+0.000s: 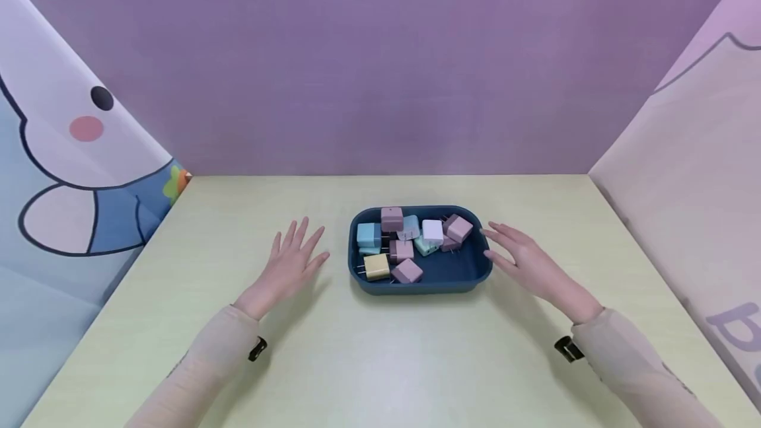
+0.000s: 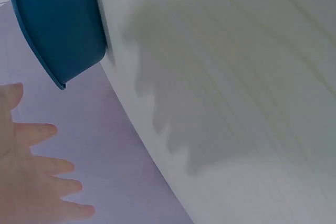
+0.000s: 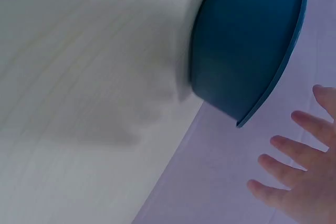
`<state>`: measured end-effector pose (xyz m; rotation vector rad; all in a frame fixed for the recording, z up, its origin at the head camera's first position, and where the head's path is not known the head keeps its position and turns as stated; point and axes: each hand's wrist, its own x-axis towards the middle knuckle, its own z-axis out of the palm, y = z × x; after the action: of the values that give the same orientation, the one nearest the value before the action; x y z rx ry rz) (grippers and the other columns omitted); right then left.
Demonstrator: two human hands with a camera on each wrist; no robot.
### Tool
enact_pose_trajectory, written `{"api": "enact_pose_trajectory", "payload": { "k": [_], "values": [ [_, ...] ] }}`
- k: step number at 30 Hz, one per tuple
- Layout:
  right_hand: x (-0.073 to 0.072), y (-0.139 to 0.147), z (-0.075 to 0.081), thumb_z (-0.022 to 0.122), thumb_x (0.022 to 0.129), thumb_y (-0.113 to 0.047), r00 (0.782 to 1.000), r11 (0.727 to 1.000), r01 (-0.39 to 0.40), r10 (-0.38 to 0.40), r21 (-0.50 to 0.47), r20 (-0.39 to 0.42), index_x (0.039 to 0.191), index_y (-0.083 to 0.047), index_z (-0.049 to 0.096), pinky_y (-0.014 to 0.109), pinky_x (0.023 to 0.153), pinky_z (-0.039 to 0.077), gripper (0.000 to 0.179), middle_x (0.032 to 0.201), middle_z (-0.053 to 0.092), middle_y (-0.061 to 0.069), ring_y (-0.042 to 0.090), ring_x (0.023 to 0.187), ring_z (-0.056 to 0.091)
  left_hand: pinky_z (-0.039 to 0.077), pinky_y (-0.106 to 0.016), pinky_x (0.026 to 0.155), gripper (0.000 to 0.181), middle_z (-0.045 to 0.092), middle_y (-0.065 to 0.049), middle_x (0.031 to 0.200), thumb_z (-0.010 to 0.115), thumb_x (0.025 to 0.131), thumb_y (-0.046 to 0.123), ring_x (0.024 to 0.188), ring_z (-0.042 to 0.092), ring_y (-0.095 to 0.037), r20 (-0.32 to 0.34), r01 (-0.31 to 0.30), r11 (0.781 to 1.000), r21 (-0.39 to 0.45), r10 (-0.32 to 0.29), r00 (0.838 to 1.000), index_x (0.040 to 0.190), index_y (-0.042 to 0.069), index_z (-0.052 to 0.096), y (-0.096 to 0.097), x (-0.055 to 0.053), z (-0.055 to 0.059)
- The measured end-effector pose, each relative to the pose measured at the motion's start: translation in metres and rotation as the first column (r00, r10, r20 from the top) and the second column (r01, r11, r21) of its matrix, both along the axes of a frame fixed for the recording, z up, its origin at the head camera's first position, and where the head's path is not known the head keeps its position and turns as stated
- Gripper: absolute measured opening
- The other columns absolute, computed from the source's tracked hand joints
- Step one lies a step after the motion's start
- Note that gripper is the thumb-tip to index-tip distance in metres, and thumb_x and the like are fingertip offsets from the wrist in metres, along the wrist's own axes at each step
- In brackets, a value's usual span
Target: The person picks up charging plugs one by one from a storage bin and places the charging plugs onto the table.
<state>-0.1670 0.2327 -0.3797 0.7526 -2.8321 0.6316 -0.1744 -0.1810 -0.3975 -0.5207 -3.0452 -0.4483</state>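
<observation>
Beside the right end of the blue tray (image 1: 423,288), the right grip (image 1: 529,263) is held spread, nothing pinched; in the right wrist view a gap to the wall is shown, so contact shouldn't be assumed; left of the tray, the left grip (image 1: 285,271) is likewise spread, well apart from it, nothing held; charger plugs (image 1: 407,271) are piled loose inside the tray, mostly toward its left and back, with bare base seen front right; tray is set on the worktop (image 1: 404,355); judged a no-contact stage; if the tray is to be steadied, fingers should be laid low on the outer walls, both ends, load shared, so it isn't tipped; if a plug is to be picked, the body should be pinched, not the prongs; yellow plug (image 1: 376,267), prongs toward the tray's left wall, is best lifted straight up; white plug (image 1: 433,232), near the tray's middle, seems to overlap the mint plug (image 1: 425,248), so should be taken first; neighbours may be dragged if prongs are snagged.
</observation>
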Motion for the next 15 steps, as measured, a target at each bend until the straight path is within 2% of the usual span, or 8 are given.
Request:
{"api": "enact_pose_trajectory", "payload": {
  "k": [5, 12, 15],
  "values": [
    [0.006, -0.010, 0.003, 0.058, 0.086, -0.019, 0.999, 0.999, -0.037, 0.037, 0.006, -0.016, 0.116, 0.000, 0.056, 0.048, 0.091, 0.037, 0.036, 0.120, 0.050, 0.022, 0.036, 0.111, 0.046, 0.011, -0.055, 0.102, 0.057, 0.015, -0.025, 0.142, 0.037, 0.093, 0.040, 0.130, 0.012, -0.041, 0.000, 0.001, 0.999, 0.033, -0.001, 1.000, 0.138, 0.005, 0.028, 0.000, 0.000, 0.002],
    [0.012, -0.021, 0.004, 0.065, 0.079, -0.019, 0.991, 0.991, -0.126, 0.127, 0.041, -0.047, 0.104, -0.002, 0.064, 0.042, 0.082, 0.045, 0.030, 0.106, 0.059, 0.016, 0.030, 0.099, 0.055, 0.025, -0.054, 0.097, 0.053, 0.035, -0.026, 0.132, 0.046, 0.091, 0.033, 0.120, 0.033, -0.041, -0.117, 0.034, 0.998, 0.060, -0.027, 0.993, 0.131, 0.000, 0.039, 0.002, -0.001, 0.003],
    [0.014, -0.023, 0.003, 0.067, 0.077, -0.022, 0.984, 0.983, -0.164, 0.169, 0.076, -0.059, 0.099, -0.004, 0.067, 0.036, 0.075, 0.048, 0.028, 0.097, 0.060, 0.010, 0.024, 0.088, 0.056, 0.029, -0.054, 0.095, 0.051, 0.040, -0.026, 0.129, 0.048, 0.090, 0.033, 0.117, 0.038, -0.040, -0.137, 0.034, 0.997, 0.062, -0.025, 0.990, 0.128, -0.001, 0.043, 0.002, 0.000, 0.004]
  ]
}}
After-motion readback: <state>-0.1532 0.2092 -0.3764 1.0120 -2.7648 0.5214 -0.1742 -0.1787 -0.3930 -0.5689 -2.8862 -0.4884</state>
